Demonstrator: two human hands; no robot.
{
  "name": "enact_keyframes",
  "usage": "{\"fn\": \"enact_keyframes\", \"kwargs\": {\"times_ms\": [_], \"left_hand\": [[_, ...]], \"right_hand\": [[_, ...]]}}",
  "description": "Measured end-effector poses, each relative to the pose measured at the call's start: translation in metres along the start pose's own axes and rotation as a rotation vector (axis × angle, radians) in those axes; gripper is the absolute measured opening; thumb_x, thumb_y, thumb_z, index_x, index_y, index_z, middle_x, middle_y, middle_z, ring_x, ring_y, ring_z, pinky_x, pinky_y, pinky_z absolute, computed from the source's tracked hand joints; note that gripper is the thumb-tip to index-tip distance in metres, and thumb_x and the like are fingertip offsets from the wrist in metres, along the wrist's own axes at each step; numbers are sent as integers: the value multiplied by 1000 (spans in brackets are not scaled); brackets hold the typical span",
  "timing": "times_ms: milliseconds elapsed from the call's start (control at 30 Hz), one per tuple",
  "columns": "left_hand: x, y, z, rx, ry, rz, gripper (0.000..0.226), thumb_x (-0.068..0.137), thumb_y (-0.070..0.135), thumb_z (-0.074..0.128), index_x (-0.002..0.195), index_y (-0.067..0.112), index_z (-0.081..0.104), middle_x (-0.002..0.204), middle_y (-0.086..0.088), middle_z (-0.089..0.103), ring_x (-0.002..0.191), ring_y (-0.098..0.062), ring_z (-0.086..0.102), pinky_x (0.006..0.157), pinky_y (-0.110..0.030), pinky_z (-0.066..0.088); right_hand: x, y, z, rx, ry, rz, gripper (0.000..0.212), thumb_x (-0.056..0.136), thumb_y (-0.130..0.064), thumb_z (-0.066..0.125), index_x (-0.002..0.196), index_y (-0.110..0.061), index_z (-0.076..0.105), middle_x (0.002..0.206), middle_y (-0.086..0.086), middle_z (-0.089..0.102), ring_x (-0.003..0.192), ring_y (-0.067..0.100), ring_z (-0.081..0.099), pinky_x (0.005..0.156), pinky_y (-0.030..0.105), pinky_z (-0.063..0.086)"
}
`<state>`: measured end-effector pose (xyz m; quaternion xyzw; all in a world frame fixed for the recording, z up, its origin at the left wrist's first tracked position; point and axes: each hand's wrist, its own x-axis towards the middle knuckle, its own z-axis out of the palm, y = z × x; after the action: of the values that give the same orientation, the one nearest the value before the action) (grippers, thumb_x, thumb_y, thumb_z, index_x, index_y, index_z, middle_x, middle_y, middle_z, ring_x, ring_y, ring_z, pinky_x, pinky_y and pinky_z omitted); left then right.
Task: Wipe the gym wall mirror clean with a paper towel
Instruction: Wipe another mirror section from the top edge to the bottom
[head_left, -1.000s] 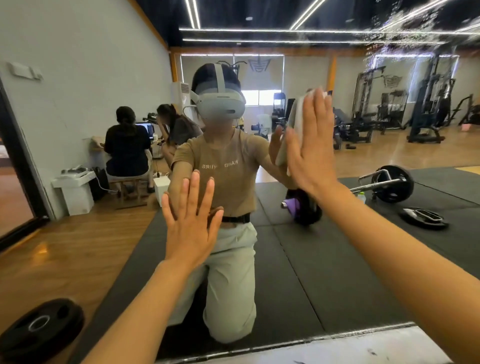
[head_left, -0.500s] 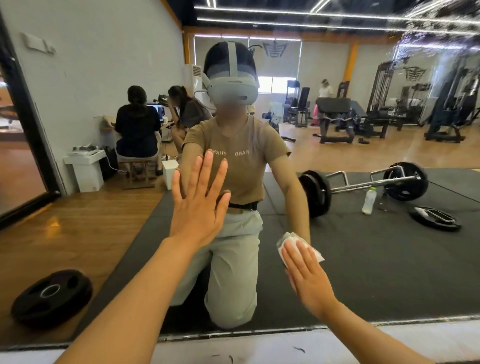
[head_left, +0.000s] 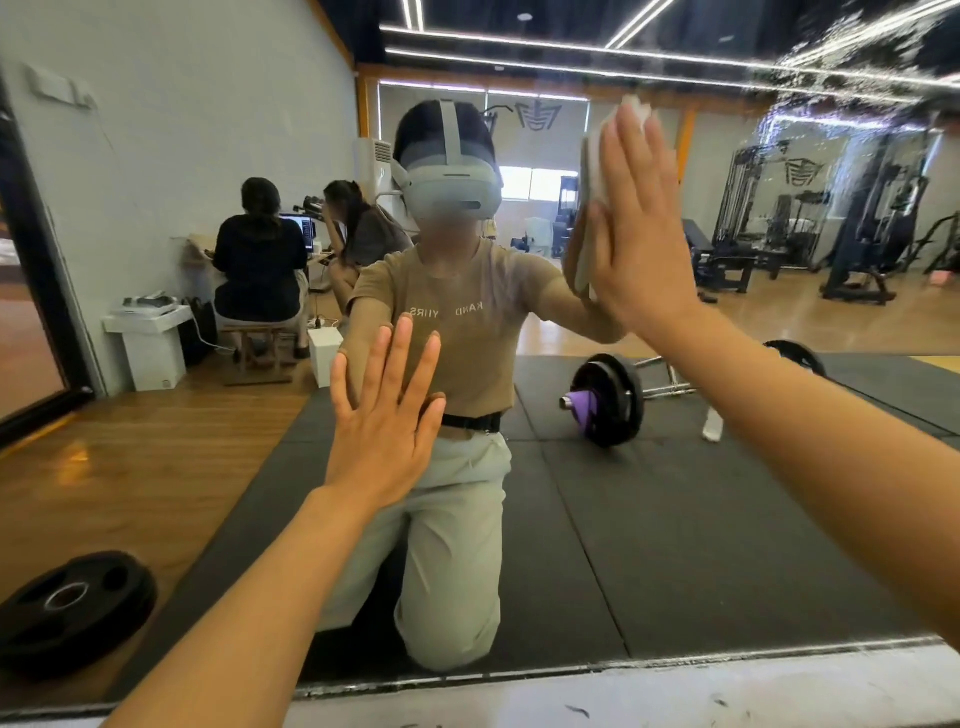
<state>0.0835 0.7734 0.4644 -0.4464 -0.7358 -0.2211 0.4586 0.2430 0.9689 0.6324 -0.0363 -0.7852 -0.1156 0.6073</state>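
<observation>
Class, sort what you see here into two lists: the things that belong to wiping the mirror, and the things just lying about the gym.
Part of the job:
mirror
paper towel
right hand, pressing the towel flat to the glass
left hand, flat on the glass
splashes top right

Just lying about (reflections):
barbell
weight plate
bottle
white box
</observation>
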Motion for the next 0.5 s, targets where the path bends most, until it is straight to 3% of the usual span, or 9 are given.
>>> {"fn": "enact_keyframes", "kwargs": {"times_ms": [100,200,267,400,500], "left_hand": [[-1,-1,0,3,0,1,65,105,42,24,160,27,-8,167,-1,-18,154,-18,-13,120,-49,-16],[0,-1,0,16,22,16,64,105,43,23,160,26,-5,167,-1,-17,154,-18,-13,120,-49,-16],[1,-2,0,18,35,20,64,104,43,24,160,25,-3,167,-1,-16,154,-18,-13,120,-49,-16],[1,0,1,5,44,29,67,103,41,30,160,25,-1,167,-1,-16,154,-18,-12,120,-48,-18],[2,1,1,18,55,31,66,103,41,30,160,24,1,167,0,-16,154,-18,-12,120,-47,-19]], "right_hand": [[5,-10,11,30,71,47,51,105,-10,37,152,6,28,160,26,24,149,44,13,126,48,6],[-59,-25,31,31,16,-73,51,102,-11,41,151,1,34,158,24,30,149,43,18,125,49,10],[-122,-32,44,24,-96,-183,57,98,-11,45,153,-6,30,159,18,30,151,36,14,124,46,10],[-245,-37,53,-298,-439,-636,94,82,-14,53,159,-8,1,167,10,-5,154,31,-5,125,44,0],[-276,-38,51,-422,-580,-776,100,76,-17,54,159,-5,-1,167,12,-4,153,32,1,125,43,-1]]}}
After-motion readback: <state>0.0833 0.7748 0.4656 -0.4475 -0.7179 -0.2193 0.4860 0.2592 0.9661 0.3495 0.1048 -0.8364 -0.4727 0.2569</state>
